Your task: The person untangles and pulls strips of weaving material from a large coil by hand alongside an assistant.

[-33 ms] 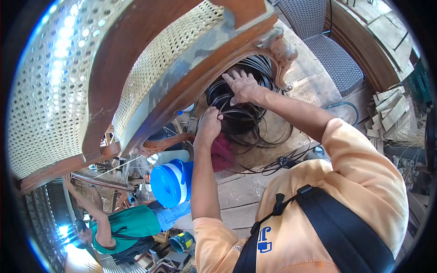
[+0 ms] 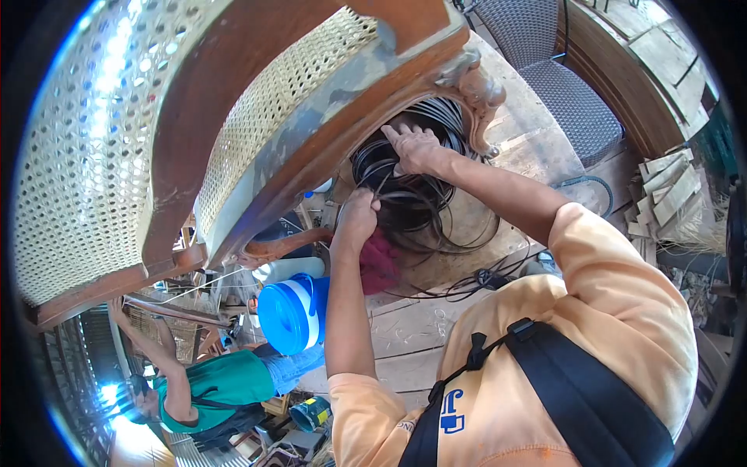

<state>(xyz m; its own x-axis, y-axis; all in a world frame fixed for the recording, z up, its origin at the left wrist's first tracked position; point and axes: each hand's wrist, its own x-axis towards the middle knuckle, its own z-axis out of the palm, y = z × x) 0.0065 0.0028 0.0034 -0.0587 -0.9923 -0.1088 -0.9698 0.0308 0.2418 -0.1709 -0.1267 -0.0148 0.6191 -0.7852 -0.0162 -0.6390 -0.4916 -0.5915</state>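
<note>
Dk woven chair (image 2: pixel 572 105) is standing R of R grip (image 2: pixel 416 149); plank flr (image 2: pixel 408 342) is showing below it; bright lt (image 2: pixel 109 395) is glaring far L of it.

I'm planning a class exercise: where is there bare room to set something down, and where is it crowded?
Free: the wooden surface between the carved leg, woven chair and right forearm; mostly bare planks between the left forearm and orange shirt. Crowded: around the left hand and right hand, where dark coiled strips bunch beside the caned frame.
</note>
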